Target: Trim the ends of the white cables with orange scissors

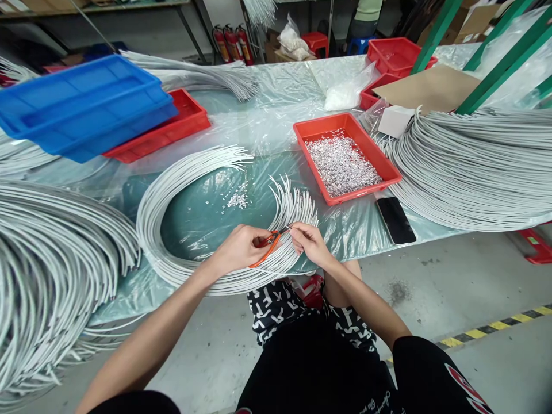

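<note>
The left hand (241,248) is wrapping its fingers around an orange-handled hand tool (276,236), covering part of the grips. The right hand (311,244) is bringing thumb and forefinger together at the tool's dark tip; what they are pinching is too small to make out, and whether the tool's jaws are closing on a cable end cannot be told. Both forearms are partly hiding the near stretch of the cable bundle (149,221). At the frame's left edge a larger coil (56,259) is being cut off, as is another coil (474,167) at the right edge. A person (366,17) in the background is showing only in part.

The cable bundle is lying on the plastic-covered desk (194,213), directly beneath the hands, curving into an open loop. Its many thin, pale grey-white strands are running side by side; one set of ends is fanning out beyond the loop's middle, the other is bending up and splaying beside the right hand. Small pale scraps (238,198) are lying scattered inside the loop. Similar bits are filling much of a red tray (366,191), with a dark phone (395,221) resting just beside it.
</note>
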Available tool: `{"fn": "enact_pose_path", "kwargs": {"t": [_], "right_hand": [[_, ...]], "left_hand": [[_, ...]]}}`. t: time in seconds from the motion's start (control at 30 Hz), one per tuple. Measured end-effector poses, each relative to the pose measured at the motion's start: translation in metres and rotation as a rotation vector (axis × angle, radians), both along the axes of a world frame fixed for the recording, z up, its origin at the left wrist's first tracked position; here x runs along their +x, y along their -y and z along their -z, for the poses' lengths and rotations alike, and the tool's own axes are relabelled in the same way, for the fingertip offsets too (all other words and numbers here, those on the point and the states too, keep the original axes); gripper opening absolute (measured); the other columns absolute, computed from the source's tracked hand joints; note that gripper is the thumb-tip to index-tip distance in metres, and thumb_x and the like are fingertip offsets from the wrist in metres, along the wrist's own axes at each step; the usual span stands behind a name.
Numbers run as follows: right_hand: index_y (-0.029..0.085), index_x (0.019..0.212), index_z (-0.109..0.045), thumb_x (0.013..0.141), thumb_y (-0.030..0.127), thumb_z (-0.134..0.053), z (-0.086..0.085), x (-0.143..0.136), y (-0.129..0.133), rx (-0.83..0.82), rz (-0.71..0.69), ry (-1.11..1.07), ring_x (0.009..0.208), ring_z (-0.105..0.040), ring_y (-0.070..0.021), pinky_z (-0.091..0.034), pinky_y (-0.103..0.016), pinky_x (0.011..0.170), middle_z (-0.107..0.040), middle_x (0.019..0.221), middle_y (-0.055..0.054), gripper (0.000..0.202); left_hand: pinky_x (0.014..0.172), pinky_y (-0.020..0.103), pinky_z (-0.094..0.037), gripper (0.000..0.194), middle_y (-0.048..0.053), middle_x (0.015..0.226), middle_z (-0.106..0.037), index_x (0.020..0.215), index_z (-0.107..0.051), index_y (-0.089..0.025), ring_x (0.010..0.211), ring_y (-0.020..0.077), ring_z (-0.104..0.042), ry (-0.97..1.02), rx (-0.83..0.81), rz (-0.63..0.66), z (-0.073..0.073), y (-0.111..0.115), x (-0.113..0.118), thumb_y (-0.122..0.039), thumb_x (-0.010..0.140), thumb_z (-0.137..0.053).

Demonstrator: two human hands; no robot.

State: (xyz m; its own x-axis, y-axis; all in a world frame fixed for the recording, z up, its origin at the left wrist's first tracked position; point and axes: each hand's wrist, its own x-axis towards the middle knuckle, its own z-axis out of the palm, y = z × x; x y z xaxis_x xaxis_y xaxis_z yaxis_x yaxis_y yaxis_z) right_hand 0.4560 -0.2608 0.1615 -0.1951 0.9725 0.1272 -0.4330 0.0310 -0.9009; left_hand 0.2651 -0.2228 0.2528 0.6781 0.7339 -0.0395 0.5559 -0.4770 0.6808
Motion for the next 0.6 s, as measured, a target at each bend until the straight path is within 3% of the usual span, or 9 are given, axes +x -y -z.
{"fn": "enact_pose_path", "kwargs": {"t": [0.3, 0.6], "right_hand": [[0.018, 0.093, -0.06, 0.093, 0.054, -0.062, 0.004, -0.0013, -0.0004, 0.024, 0.0, 0.013, 0.042, -0.035, -0.0072, -0.035, -0.021, 0.041, -0.033, 0.052, 0.01, 0.036], [0.018, 0.093, -0.063, 0.097, 0.05, -0.058, 0.0078, 0.0012, -0.0003, 0.049, -0.003, 0.059, 0.043, -0.038, -0.0071, -0.036, -0.022, 0.044, -0.037, 0.053, 0.009, 0.032]], "left_hand": [[0.05, 0.021, -0.02, 0.039, -0.004, 0.056, -0.038, 0.064, -0.066, -0.009, 0.056, 0.007, -0.026, -0.122, -0.009, -0.043, -0.0016, 0.0018, -0.0013, -0.04, 0.087, -0.058], [0.049, 0.021, -0.018, 0.045, -0.003, 0.059, -0.031, 0.058, -0.054, -0.012, 0.059, 0.0082, -0.022, -0.153, -0.048, -0.06, -0.0049, 0.0044, -0.0011, -0.045, 0.088, -0.057]]}}
